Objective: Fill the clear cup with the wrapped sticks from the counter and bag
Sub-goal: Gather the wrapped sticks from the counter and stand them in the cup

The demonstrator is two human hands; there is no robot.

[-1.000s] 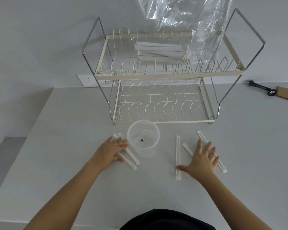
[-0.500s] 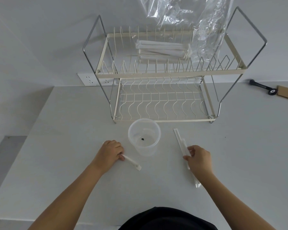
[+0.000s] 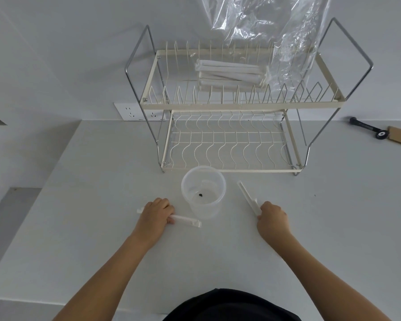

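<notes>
The cup (image 3: 203, 192) stands on the worktop (image 3: 102, 228) holding no sticks. Left hand (image 3: 156, 213) grips sticks (image 3: 186, 221) left of the cup; right hand (image 3: 272, 216) grips sticks (image 3: 247, 195) to its right. More wait in the bag (image 3: 276, 31) behind the cup.

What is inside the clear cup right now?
Only a small dark speck lies on the bottom of the clear cup; no wrapped sticks are in it. Nothing covers the inside.

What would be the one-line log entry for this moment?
stage: sticks gathered | left hand: closed on wrapped sticks | right hand: closed on sticks | clear cup: no sticks inside | bag: more sticks on rack
</notes>
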